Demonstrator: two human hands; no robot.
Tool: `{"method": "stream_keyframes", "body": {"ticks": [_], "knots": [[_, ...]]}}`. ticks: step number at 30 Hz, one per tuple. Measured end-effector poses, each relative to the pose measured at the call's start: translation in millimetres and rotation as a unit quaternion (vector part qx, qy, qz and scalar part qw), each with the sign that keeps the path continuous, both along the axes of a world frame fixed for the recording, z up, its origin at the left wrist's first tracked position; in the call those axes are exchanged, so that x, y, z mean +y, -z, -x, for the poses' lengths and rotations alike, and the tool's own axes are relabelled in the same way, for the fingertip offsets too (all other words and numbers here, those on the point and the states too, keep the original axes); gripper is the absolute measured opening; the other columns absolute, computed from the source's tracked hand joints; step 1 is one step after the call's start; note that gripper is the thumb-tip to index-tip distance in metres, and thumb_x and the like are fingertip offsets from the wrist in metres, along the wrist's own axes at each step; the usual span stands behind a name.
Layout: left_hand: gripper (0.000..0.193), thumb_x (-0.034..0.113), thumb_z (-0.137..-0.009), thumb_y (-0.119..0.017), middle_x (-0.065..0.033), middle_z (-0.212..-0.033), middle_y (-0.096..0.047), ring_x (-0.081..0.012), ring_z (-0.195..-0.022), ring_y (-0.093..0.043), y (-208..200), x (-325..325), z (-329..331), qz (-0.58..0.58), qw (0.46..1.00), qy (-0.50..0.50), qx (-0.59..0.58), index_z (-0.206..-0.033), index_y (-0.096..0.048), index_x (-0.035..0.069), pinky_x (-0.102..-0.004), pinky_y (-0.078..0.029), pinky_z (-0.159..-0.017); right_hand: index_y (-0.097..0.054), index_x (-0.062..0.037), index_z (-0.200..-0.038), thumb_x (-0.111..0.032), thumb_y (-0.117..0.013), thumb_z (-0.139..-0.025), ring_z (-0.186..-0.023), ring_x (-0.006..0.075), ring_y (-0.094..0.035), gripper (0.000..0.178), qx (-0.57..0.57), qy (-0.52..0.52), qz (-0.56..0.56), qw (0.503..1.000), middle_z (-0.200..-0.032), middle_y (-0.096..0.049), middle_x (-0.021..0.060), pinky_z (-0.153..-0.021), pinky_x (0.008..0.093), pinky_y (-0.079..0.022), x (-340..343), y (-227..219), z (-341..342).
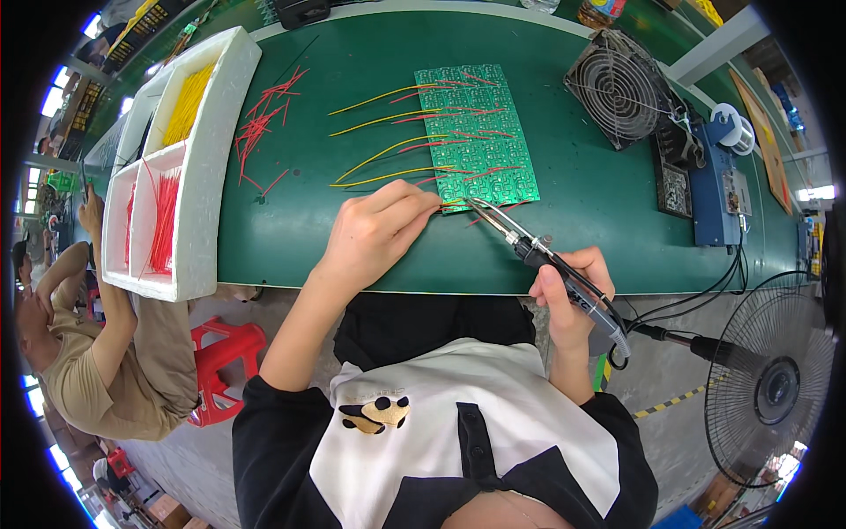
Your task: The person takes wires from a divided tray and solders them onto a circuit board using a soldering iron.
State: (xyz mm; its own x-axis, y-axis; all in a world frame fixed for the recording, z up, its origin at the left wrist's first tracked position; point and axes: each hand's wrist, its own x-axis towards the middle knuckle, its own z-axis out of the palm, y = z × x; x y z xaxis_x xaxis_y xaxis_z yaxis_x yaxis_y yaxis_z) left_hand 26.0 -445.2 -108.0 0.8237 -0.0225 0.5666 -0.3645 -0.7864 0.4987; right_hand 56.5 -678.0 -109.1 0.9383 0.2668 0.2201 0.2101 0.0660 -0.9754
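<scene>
- While the right hand wraps its fingers around a soldering iron, its tip points at the board's near edge; contact unclear.
- Left hand left of the tip, thumb and forefinger pinched together on a thin wire.
- Green circuit board flat on the green table, beyond both hands; yellow wires stick out left.
- Left: white foam box with red bundles near, yellow bundle far; loose red wires right of it.
- Far right: square fan.
</scene>
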Motion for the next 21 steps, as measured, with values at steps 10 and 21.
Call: {"method": "stream_keyframes", "body": {"ticks": [10, 21], "knots": [[0.015, -0.003, -0.068, -0.064, -0.0065, -0.076, -0.06, -0.0186, -0.066, -0.061, -2.1, -1.4, 2.6, -0.011, 1.0, 0.001, 0.024, -0.082, -0.064, 0.003, -0.0269, -0.05, -0.054, -0.045, 0.0006, -0.081, -0.005, -0.061, -0.078, -0.046, 0.0072, -0.049, 0.017, -0.002, -0.01, 0.021, 1.0, -0.059, -0.055, 0.0072, -0.043, 0.0177, -0.038, -3.2, 3.1, 1.0], [0.009, 0.003, -0.071, -0.064, -0.0023, -0.073, -0.058, -0.0176, -0.058, -0.058, 1.7, -1.7, -0.3, -0.013, 1.0, -0.002, -0.01, -0.08, -0.063, 0.006, -0.0281, -0.047, -0.048, -0.048, -0.0001, -0.081, -0.005, -0.063, -0.077, -0.052, 0.0067, -0.055, 0.017, 0.005, 0.008, -0.013, 1.0, -0.064, -0.06, 0.0076, -0.048, 0.0182, -0.043, -6.1, 0.7, 1.3]]}}
